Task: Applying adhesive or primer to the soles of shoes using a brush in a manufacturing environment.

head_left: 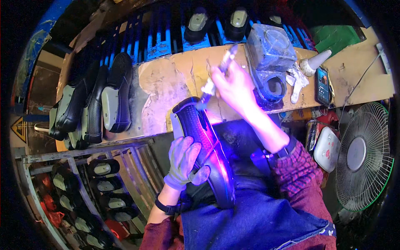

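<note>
A blue apron point(254, 221) lay nearest; the gloved left hand point(183, 162) gripped a black shoe point(206, 146), the right hand point(233, 85) clasped a brush point(216, 75).

left hand point(183, 160): gloved, fingers curled (gripping) | right hand point(233, 85): bare, raised, fingers pinched

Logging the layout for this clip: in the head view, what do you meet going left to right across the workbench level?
Row of black shoes leaning at the bench's left end → gloved left hand → bare right hand holding a brush → grey plastic tub → dark phone → white round fan.
</note>
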`<state>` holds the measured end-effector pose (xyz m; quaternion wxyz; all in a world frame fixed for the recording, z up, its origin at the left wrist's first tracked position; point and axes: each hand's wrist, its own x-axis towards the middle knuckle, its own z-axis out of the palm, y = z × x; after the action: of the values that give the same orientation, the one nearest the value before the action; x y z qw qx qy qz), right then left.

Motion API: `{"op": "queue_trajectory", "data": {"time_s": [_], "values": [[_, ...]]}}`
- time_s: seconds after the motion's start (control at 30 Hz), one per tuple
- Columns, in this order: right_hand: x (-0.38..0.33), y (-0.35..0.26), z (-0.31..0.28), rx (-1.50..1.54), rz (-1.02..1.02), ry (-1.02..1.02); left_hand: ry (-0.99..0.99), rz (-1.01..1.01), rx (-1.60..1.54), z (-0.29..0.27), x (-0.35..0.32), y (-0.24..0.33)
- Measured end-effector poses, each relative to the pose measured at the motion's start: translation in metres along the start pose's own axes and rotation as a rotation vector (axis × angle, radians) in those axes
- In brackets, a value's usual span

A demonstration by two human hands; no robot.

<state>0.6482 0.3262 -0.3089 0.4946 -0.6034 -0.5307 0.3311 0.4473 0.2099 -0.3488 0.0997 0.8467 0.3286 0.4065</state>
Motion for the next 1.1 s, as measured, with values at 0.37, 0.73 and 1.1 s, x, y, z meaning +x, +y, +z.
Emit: {"op": "queue_trajectory", "data": {"time_s": [0.37, 0.73, 1.1], "values": [[-0.038, -0.007, -0.023, 0.015, -0.043, -0.133, -0.014, -0.018, -0.027, 0.0, -0.004, -0.001], [-0.105, -0.034, -0.072, 0.253, 0.014, -0.179, 0.049, 0.003, 0.105, 0.003, 0.014, 0.016], [-0.139, -0.082, -0.105, 0.461, -0.171, -0.213, 0.086, -0.055, 0.183, 0.003, 0.03, 0.004]]}}
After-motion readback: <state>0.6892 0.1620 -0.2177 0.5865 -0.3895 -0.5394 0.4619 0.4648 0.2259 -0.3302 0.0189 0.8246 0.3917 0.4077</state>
